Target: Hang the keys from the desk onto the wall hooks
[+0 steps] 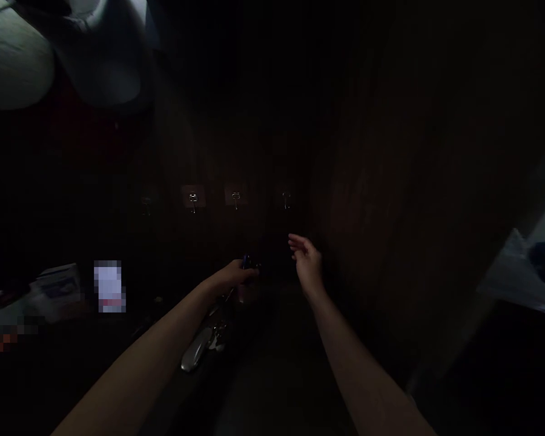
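My left hand (pixel 240 274) reaches forward with its fingers closed around a small dark thing with a blue part (pixel 246 261); its kind is lost in the gloom. To the right, my right hand (pixel 307 261) is raised with its fingers stretched out and holds nothing. Below my left wrist lies a shiny, rounded, elongated object (pixel 197 350), and small metallic pieces (pixel 218 336) sit right beside it. Ahead of both hands, clear hooks hang on a dark wall, among them a left hook (pixel 193 198), a middle hook (pixel 236 197) and a right hook (pixel 286 198).
Very little light reaches this space. On the left are a white packet (pixel 60 292) and a blurred-out pale rectangle (pixel 109 286). Pale bulky items, one a rounded bundle (pixel 16 60), hang at the upper left. A clear plastic bag (pixel 513 275) lies at the right.
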Motion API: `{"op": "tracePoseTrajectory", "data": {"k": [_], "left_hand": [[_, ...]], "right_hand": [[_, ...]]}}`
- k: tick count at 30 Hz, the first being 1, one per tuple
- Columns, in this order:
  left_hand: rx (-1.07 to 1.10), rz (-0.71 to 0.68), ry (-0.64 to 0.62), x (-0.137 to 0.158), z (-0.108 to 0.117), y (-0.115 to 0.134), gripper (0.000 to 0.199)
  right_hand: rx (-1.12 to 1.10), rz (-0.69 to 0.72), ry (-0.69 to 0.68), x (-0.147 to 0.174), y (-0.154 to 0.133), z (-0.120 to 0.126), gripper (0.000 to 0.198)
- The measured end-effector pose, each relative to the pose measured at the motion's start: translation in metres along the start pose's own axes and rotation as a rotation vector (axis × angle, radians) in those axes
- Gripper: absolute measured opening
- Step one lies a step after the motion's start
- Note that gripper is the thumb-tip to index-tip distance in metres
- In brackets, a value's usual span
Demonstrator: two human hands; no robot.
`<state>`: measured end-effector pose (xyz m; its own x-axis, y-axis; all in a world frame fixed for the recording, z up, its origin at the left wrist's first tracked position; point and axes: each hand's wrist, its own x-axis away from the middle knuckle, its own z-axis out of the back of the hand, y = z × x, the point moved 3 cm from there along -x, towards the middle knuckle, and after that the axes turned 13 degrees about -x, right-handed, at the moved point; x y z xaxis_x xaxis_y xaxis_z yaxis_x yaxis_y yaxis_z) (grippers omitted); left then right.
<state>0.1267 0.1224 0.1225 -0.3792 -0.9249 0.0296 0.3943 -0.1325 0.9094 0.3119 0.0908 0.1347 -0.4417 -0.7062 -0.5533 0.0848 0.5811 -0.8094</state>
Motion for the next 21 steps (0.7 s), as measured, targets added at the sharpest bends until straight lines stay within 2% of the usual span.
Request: {"op": "tracePoseTrajectory", "data": {"k": [4,8,11,14,16,19,21], "left_hand": [[-0.065,0.128,0.069,0.025,0.016,-0.046,0.02],[-0.038,0.149,0.167,0.049,0.043,-0.065,0.014],[-0.1,0.079,0.362,0.079,0.07,-0.078,0.012],[-0.287,0.028,0.6,0.117,0.091,-0.107,0.017],[-0.471,-0.032,0.708,0.139,0.096,-0.132,0.023],[-0.748,-0.114,0.72,0.16,0.087,-0.165,0.03],[-0.868,-0.154,0.68,0.167,0.078,-0.176,0.029]], "right_hand": [[-0.02,-0.149,-0.133,0.061,0.029,0.004,0.036],[-0.009,-0.21,-0.208,0.1,0.047,0.008,0.032],[0.008,-0.209,-0.227,0.119,0.057,0.007,0.03],[0.049,-0.16,-0.271,0.135,0.065,0.005,0.031],[0.114,-0.133,-0.315,0.142,0.069,0.004,0.031],[0.207,-0.088,-0.386,0.146,0.07,0.002,0.031],[0.248,-0.079,-0.431,0.146,0.071,0.001,0.03]]}}
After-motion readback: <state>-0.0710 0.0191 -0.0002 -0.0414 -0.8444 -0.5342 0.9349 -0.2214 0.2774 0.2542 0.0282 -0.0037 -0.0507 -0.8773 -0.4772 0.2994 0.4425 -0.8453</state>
